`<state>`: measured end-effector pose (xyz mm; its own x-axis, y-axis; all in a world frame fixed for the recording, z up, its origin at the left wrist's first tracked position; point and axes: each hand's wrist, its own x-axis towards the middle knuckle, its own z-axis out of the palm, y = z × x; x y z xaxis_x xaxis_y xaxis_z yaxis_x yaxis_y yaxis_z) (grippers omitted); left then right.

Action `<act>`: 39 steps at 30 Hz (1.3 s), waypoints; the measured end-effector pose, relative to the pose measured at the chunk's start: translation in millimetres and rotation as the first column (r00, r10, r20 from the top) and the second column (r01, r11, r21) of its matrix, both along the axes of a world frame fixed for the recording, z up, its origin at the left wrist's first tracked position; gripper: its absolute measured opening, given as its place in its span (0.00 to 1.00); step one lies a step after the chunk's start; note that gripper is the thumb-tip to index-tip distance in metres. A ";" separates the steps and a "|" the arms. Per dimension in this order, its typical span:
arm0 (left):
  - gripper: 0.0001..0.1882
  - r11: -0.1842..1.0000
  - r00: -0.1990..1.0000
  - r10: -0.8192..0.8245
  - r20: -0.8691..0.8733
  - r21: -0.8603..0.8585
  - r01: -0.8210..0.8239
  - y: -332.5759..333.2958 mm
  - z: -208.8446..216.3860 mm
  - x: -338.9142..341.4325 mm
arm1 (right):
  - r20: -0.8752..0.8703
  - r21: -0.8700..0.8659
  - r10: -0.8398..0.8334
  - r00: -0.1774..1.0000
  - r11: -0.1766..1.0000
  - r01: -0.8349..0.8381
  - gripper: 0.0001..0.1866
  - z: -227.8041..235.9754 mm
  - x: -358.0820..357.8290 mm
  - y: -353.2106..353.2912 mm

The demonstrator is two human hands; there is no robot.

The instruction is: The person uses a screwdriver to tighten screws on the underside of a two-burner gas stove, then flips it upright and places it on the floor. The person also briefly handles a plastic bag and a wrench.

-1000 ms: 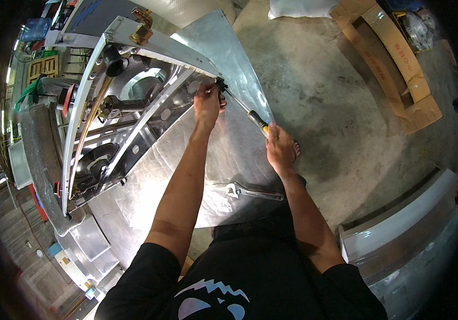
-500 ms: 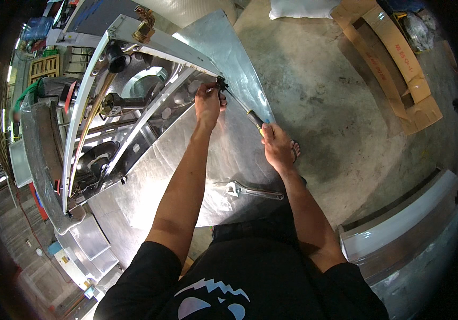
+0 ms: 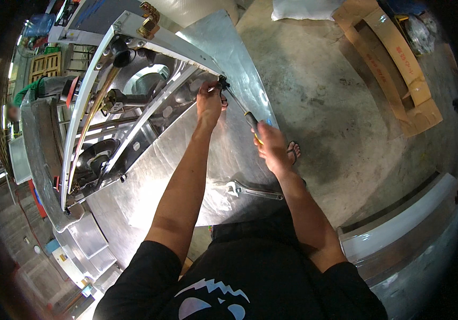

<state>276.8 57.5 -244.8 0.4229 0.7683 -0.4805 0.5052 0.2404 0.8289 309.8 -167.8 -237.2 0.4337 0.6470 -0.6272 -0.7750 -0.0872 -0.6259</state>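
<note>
Screwdriver (image 3: 250, 120) slightly steeper, diagonal, shaft (image 3: 234, 98) up-left

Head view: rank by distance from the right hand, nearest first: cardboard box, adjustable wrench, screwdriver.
1. Screwdriver: gripped in the right hand, shaft angled up-left.
2. Adjustable wrench: lying on the metal worktop, below the hand in the picture.
3. Cardboard box: on the floor, upper right.

We hold a black-and-yellow screwdriver (image 3: 252, 121) aslant, tip at a small black part (image 3: 223, 82); this sits by a metal frame's (image 3: 171, 42) corner.
</note>
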 end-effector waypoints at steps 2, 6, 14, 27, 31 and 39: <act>0.10 1.000 1.000 -0.015 -0.002 0.013 0.015 -0.2 -2.4 -1.2 | -0.610 0.148 0.003 0.792 0.983 0.110 0.22 0.0 0.6 -2.0; 0.10 1.000 1.000 -0.007 -0.002 0.004 0.007 1.0 -3.3 -1.2 | -0.303 0.116 -0.036 0.952 0.990 0.075 0.19 2.6 -16.6 5.6; 0.11 0.962 0.992 -0.098 -0.076 0.249 0.114 1.6 -1.4 -4.1 | 0.893 -0.446 0.407 0.192 0.858 0.253 0.12 -5.4 -20.9 22.0; 0.10 0.991 0.998 -0.056 -0.017 0.123 0.058 7.1 -7.2 -3.2 | 0.410 -0.135 0.075 0.909 0.991 -0.021 0.17 -8.0 -11.2 19.2; 0.10 0.990 0.996 -0.079 -0.041 0.112 0.083 8.7 -9.8 -5.2 | 0.670 -0.346 0.264 0.694 0.938 -0.022 0.15 -8.1 -16.9 27.1; 0.12 0.985 0.996 -0.075 -0.046 0.153 0.081 5.6 -7.4 -2.9 | -0.497 0.162 0.083 0.864 0.987 -0.002 0.22 -14.6 7.7 15.0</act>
<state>273.9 63.1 -252.3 0.4671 0.8000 -0.3766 0.5510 0.0698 0.8316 317.5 -152.8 -251.8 0.0568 0.7615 -0.6456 -0.9847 -0.0640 -0.1621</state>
